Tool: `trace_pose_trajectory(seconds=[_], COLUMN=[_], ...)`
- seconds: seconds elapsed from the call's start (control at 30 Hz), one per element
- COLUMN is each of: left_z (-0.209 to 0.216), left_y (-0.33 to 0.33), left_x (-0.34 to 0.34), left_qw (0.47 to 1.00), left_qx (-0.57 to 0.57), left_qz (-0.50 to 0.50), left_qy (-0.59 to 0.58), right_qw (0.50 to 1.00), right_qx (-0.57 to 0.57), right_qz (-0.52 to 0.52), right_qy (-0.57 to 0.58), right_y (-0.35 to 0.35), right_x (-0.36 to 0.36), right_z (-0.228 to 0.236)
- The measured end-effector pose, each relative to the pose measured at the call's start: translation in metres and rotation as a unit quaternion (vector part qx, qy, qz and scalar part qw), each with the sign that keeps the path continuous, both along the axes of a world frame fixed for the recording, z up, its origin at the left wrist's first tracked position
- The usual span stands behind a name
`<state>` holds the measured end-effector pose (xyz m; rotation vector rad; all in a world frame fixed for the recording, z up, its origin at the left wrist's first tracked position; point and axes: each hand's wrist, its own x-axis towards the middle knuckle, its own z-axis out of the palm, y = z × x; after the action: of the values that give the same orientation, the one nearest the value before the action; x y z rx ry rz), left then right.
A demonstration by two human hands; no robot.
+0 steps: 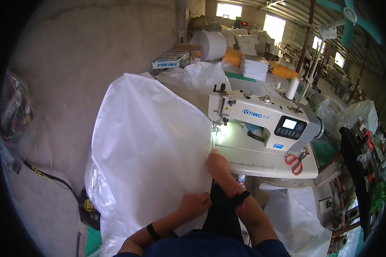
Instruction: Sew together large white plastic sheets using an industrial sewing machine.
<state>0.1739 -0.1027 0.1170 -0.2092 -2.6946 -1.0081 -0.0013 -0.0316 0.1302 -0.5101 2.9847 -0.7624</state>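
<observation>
A large white plastic-like sheet (146, 141) spreads over the left of the sewing machine (253, 112), its right edge running up under the lit needle area. My right hand (218, 164) is closed on that edge, just in front of the needle. Lower down and nearer to me, my left hand (194, 204) is closed at the same edge, its fingertips partly hidden. The lamp glows beside the presser foot, where the fine detail is too bright to make out.
Red-handled scissors (294, 164) lie on the machine's table at the right. A white thread cone (292, 88) stands behind the machine. Another white sheet (294, 214) hangs below the table on the right. Farther back are a big white roll (210, 45) and stacked white sheets (254, 67).
</observation>
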Motion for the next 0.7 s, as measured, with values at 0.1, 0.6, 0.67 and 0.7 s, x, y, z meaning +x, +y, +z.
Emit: trace_pose_trajectory(seconds=[0.1,0.6,0.67,0.7], left_z=[-0.005,-0.015,-0.012,-0.009], left_y=[-0.002,-0.036,-0.057,-0.072], left_x=[-0.002,-0.055,-0.057,-0.058], left_qw=[1.000,0.999,0.989,0.970], left_qx=[0.005,0.014,-0.108,-0.188], left_qz=[-0.001,0.019,0.079,0.126], left_qy=[-0.003,-0.039,0.055,0.090], right_qw=[0.993,0.999,0.999,0.999], right_qx=[0.107,0.024,0.018,0.030], right_qz=[0.016,-0.021,-0.029,-0.024], right_qy=[0.042,0.009,0.006,0.014], right_y=[-0.001,-0.003,-0.004,-0.005], right_x=[0.018,0.018,0.012,0.008], right_z=[-0.012,-0.027,-0.025,-0.023])
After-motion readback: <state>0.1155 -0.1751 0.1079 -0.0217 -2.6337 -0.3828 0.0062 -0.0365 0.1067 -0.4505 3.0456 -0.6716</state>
